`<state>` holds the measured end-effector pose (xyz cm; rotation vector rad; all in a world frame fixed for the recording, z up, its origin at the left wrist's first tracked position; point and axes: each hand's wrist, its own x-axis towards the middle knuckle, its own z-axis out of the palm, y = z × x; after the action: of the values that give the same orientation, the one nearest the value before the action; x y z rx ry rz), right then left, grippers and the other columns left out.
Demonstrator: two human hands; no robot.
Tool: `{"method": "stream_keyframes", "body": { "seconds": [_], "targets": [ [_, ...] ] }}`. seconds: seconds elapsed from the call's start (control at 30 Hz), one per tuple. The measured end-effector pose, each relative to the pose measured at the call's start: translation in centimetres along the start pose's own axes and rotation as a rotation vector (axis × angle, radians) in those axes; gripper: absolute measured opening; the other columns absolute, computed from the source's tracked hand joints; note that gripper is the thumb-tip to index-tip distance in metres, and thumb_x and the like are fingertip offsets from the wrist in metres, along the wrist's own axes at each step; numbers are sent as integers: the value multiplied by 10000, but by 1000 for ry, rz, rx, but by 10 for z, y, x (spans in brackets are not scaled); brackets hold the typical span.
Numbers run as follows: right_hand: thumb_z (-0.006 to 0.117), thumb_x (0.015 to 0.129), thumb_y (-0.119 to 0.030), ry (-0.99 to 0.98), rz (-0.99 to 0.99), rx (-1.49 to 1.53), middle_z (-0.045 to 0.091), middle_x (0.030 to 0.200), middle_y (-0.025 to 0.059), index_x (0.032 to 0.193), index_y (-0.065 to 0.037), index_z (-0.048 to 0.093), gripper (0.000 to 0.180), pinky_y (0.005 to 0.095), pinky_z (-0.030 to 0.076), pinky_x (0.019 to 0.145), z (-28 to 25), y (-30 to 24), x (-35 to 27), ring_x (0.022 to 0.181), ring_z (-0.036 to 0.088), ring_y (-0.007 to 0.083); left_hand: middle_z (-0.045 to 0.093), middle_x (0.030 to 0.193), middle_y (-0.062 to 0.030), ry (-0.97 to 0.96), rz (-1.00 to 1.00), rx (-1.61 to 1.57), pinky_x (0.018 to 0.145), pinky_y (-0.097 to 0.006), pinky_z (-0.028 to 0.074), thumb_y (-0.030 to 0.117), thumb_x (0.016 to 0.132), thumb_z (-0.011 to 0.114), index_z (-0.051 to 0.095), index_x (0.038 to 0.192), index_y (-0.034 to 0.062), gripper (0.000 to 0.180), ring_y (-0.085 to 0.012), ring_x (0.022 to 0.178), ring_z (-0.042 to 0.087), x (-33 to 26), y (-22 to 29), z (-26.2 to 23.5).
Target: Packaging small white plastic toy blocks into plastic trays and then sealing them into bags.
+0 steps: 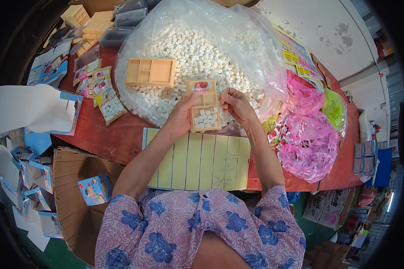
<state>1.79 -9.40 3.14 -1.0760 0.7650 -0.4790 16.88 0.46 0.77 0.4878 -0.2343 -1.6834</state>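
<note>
My left hand [179, 118] is closed on the left side of a small beige tray with compartments [208, 99], held upright on the picture over the bag's near edge. A small red-and-white printed packet [202, 87] lies in its top compartment, and several white pellets [205, 118] fill part of the bottom one. The middle compartments look bare. Beside the tray's right edge, my right hand [237, 105] has its fingers pinched together; whether they hold anything is too small to make out. Beyond, another beige tray [161, 73] rests on a heap of white pellets [202, 40].
A large clear plastic bag [265, 58] surrounds the heap on a red table [98, 139]. Filled trays [107, 101] lie at the left, pink bags [307, 139] at the right. A yellow lined board [193, 161] sits at the front edge, a cardboard box [69, 179] below left.
</note>
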Motion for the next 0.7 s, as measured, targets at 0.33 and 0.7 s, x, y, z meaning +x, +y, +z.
{"method": "stream_keyframes", "body": {
  "seconds": [0.33, 0.7],
  "targets": [
    [540, 782, -156, -33, 52, 50, 515, 629, -12, 763, -67, 501, 99, 166, 379, 457, 3, 4, -10, 500, 460, 52, 519, 1031, -105, -1, 62, 90, 801, -328, 432, 138, 810, 443, 406, 1098, 10, 317, -191, 917, 532, -6, -3, 3],
    [533, 784, -146, 33, 2, -128, 505, 640, -25, 764, -42, 528, 107, 197, 392, 482, 0, 12, -31, 548, 475, 65, 531, 983, -116, 136, 68, 178, 727, -346, 480, 35, 795, 435, 438, 1065, 4, 272, -211, 876, 546, -10, 12, 0]
  ]
}}
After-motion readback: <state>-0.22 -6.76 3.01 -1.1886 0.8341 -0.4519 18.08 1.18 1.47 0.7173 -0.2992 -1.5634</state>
